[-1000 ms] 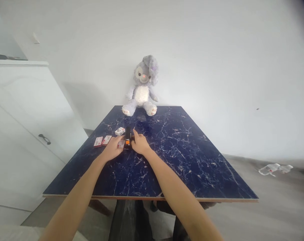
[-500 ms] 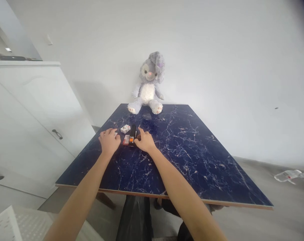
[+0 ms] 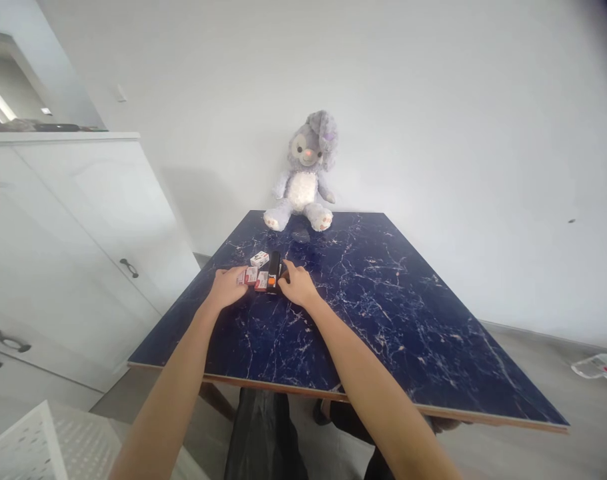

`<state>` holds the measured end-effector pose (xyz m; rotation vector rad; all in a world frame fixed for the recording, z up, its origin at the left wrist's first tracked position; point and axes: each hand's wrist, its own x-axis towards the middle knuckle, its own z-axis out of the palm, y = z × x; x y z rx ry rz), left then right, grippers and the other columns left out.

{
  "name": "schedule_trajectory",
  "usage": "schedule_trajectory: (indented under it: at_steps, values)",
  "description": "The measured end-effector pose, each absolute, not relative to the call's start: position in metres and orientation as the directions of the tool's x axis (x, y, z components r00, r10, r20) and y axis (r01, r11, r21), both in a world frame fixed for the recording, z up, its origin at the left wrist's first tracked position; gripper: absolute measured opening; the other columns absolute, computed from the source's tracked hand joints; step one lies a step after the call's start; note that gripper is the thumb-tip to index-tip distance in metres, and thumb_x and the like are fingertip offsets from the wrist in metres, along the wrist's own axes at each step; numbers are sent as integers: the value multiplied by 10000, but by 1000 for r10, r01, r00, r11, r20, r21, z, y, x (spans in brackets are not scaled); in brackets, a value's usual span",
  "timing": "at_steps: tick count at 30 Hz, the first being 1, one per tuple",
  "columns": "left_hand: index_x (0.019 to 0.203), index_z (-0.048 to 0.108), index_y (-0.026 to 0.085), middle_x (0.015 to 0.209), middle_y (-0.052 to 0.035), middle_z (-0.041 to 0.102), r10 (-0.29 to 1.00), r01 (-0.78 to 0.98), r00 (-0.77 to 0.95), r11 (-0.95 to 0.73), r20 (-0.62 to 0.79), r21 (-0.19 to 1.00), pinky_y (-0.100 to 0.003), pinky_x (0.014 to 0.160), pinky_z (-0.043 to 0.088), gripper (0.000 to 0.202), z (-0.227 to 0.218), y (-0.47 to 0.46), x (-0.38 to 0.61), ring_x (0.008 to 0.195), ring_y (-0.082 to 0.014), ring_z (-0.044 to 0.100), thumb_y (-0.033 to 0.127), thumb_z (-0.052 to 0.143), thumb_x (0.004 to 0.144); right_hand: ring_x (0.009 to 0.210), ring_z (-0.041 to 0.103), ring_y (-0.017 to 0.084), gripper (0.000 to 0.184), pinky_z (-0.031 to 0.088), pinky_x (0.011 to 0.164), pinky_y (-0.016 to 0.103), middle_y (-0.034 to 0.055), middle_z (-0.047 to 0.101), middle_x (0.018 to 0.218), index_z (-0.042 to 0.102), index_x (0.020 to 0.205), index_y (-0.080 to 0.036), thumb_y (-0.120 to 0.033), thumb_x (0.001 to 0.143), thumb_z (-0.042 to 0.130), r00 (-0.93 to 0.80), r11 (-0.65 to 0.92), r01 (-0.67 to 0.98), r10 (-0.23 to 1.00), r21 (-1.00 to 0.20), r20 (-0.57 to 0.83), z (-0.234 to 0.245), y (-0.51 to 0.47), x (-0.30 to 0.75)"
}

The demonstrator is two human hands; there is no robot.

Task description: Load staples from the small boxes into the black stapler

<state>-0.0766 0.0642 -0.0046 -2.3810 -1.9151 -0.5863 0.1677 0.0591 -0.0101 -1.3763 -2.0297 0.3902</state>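
Note:
A black stapler [image 3: 274, 270] with an orange patch lies lengthwise on the dark blue marbled table [image 3: 373, 313]. Against its left side rests a small red-and-white box [image 3: 261, 281], with a similar box [image 3: 251, 275] just left of that one. My left hand [image 3: 226, 288] is closed around the left end of this row, where another red-and-white box [image 3: 241, 275] shows between thumb and fingers. On the stapler's right, my right hand [image 3: 298, 285] has thumb and index finger apart, close against its side; its other fingers are partly hidden. A white box [image 3: 259, 259] sits behind the row.
A grey plush rabbit [image 3: 303, 183] sits at the table's far edge by the wall. White cabinets [image 3: 83, 233] stand to the left, and a white perforated piece [image 3: 78, 440] is at lower left. Clear plastic [image 3: 598, 367] lies on the floor at right.
My left hand has moved in beside the boxes and its fingers have closed. More red-and-white boxes now show between it and the stapler. The whole view has shifted slightly.

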Motion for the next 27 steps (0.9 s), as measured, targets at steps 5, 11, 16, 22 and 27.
schedule_trajectory:
  at_steps: [5, 11, 16, 22, 27]
  values:
    - [1248, 621, 149, 1206, -162, 678, 875, 967, -2, -121, 484, 222, -490, 1014, 396, 519, 5, 58, -82, 1121, -363, 590, 392, 630, 789, 1057, 594, 271, 580, 426, 951, 374, 77, 724, 1001, 444, 1429, -163, -204, 855, 517, -240, 401, 721, 910, -566, 338, -7, 57, 167]
    - [1320, 538, 189, 1330, -122, 609, 612, 876, 59, -410, 789, 253, -462, 1058, 403, 514, 27, 32, -34, 1194, -305, 552, 363, 633, 845, 877, 639, 201, 358, 466, 854, 318, 27, 702, 883, 557, 1271, -193, -284, 947, 434, -43, 425, 531, 877, -733, 478, 7, 48, 170]
    - [1392, 488, 249, 1377, -82, 591, 547, 661, 445, -735, 709, 152, -414, 1073, 422, 529, 24, 22, -2, 1256, -261, 532, 334, 611, 884, 689, 621, 129, 401, 493, 716, 246, -20, 680, 891, 541, 1275, -224, -345, 892, 534, -59, 510, 296, 854, -808, 517, 9, 44, 169]
    - [1240, 636, 197, 1295, -152, 605, 758, 914, -71, -211, 648, 347, -465, 1046, 415, 409, 19, 39, -36, 1210, -322, 548, 402, 506, 912, 812, 659, 159, 287, 488, 803, 273, -1, 711, 923, 635, 1148, -245, -334, 886, 557, 110, 272, 524, 918, -807, 380, -3, 58, 182]
    - [1142, 700, 232, 1003, -146, 722, 956, 959, -153, 82, 249, 272, -441, 808, 504, 418, 15, 51, -52, 946, -346, 666, 457, 421, 926, 949, 649, 224, 275, 461, 866, 322, 49, 721, 951, 654, 1122, -244, -392, 914, 550, 76, 164, 751, 940, -639, 331, -4, 59, 189]
